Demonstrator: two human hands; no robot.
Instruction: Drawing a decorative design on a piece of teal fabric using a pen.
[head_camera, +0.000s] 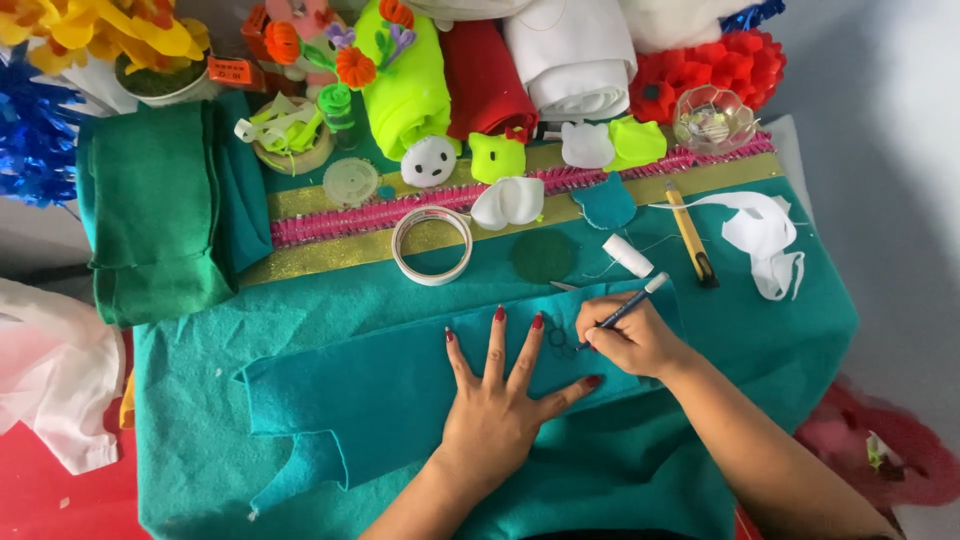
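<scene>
Left hand (492, 405) pressed flat, fingers spread apart, palm down on teal felt sheet (370, 390); grips nothing. Right hand (628, 340) closed around blue pen (622, 310), tip down on the felt just beside the left index and middle fingertips; faint drawn outline visible there. Felt sheet lying on the green cloth covering the desk (800, 330), ragged cut edge at lower left.

Beyond the hands: tape ring (432, 245) flat on the cloth, dark green felt disc (543, 256) to its right, white thread spool (628, 256) near the pen's cap end. Yellow utility knife (691, 240) further right, beside a white fabric scrap (765, 240). Folded green felt stack (155, 205) at far left. Pink-and-gold glitter strip (330, 220) running across behind the tape ring, small felt shapes along it.
</scene>
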